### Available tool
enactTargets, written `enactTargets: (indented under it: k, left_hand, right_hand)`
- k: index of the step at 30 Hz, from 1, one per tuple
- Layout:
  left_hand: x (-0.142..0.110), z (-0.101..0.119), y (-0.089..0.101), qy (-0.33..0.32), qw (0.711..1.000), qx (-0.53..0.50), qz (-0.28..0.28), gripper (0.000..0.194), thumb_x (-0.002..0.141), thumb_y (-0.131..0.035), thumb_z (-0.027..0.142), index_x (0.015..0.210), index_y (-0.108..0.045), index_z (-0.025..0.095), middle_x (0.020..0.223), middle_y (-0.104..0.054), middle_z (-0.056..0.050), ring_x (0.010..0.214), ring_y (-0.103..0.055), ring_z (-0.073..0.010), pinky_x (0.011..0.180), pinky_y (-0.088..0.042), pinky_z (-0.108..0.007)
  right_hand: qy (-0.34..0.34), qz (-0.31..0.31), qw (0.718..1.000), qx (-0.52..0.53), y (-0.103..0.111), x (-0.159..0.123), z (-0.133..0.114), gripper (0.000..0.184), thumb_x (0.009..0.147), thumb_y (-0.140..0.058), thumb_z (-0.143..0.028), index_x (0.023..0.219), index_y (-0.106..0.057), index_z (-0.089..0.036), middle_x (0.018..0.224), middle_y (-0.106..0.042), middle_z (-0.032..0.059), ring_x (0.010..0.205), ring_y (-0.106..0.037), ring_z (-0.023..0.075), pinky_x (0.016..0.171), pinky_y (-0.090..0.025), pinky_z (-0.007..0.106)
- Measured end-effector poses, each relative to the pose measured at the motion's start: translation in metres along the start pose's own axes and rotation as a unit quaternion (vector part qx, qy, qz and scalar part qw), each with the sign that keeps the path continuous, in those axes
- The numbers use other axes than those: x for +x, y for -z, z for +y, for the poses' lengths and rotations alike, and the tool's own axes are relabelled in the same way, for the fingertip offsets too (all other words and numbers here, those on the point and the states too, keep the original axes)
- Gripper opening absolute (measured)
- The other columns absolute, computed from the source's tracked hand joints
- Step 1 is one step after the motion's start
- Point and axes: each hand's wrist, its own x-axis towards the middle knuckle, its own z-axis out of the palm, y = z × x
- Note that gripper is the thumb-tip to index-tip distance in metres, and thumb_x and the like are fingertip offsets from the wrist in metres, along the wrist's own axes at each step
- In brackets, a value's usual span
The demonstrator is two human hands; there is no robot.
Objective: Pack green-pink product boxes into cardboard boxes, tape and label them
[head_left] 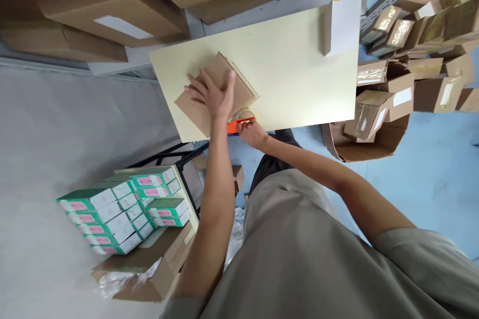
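Folded brown cardboard (239, 87) lies at an angle on the cream tabletop (292, 70). My left hand (215, 94) rests on it with the fingers spread. Just below the cardboard's near corner, my right hand (252, 133) is closed around an orange tape dispenser (232, 126) carrying a roll of tape (246, 114). The dispenser sits at the table's near edge, against the cardboard. Whether tape touches the cardboard there I cannot tell.
A white box (344, 25) stands at the tabletop's right end. Large cartons (112, 5) fill the shelf behind. Several small cartons (374, 109) are piled at right, some in an open carton (389, 147). Green and white boxes (112, 214) are stacked at lower left.
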Motion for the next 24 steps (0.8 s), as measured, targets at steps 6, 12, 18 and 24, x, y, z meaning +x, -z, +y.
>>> enactTargets:
  k: [6, 12, 18, 24]
  left_hand:
    - [-0.007, 0.028, -0.024, 0.012, 0.999, 0.046, -0.018, 0.13, 0.084, -0.089, 0.069, 0.186, -0.018, 0.033, 0.197, -0.002, -0.008, 0.174, 0.032, -0.0454, 0.137, 0.015, -0.083]
    - [-0.005, 0.019, -0.02, 0.003, 0.998, 0.047, -0.052, 0.13, 0.083, -0.087, 0.056, 0.187, -0.012, 0.038, 0.197, -0.007, -0.004, 0.175, 0.028, -0.046, 0.137, 0.017, -0.083]
    - [-0.001, -0.004, -0.03, -0.102, 0.99, -0.091, -0.047, 0.122, 0.078, -0.092, 0.038, 0.182, -0.03, 0.034, 0.196, -0.007, -0.005, 0.174, 0.034, -0.0436, 0.138, 0.021, -0.079]
    - [-0.013, -0.022, -0.028, -0.204, 0.969, -0.097, -0.098, 0.091, 0.081, -0.089, 0.033, 0.166, -0.057, 0.028, 0.195, -0.016, -0.002, 0.171, 0.042, -0.0372, 0.14, 0.024, -0.07]
  right_hand:
    - [-0.064, -0.016, 0.998, 0.011, -0.01, -0.011, -0.016, 0.046, 0.109, -0.034, -0.002, 0.147, -0.06, 0.002, 0.126, -0.082, 0.0282, 0.118, -0.08, 0.0318, 0.112, -0.053, 0.048]
    - [-0.121, -0.083, 0.989, -0.009, -0.021, -0.114, 0.053, 0.046, 0.112, -0.043, -0.011, 0.153, -0.056, 0.005, 0.138, -0.077, 0.0322, 0.126, -0.077, 0.0352, 0.116, -0.05, 0.046]
    - [-0.232, -0.049, 0.971, -0.04, 0.008, -0.189, 0.151, 0.05, 0.118, -0.04, -0.032, 0.152, -0.057, -0.001, 0.128, -0.081, 0.0301, 0.115, -0.078, 0.0369, 0.112, -0.05, 0.05]
    - [-0.179, 0.007, 0.982, -0.055, 0.043, -0.098, 0.161, 0.057, 0.118, -0.041, -0.04, 0.153, -0.052, 0.005, 0.128, -0.08, 0.0301, 0.119, -0.077, 0.0363, 0.117, -0.046, 0.053]
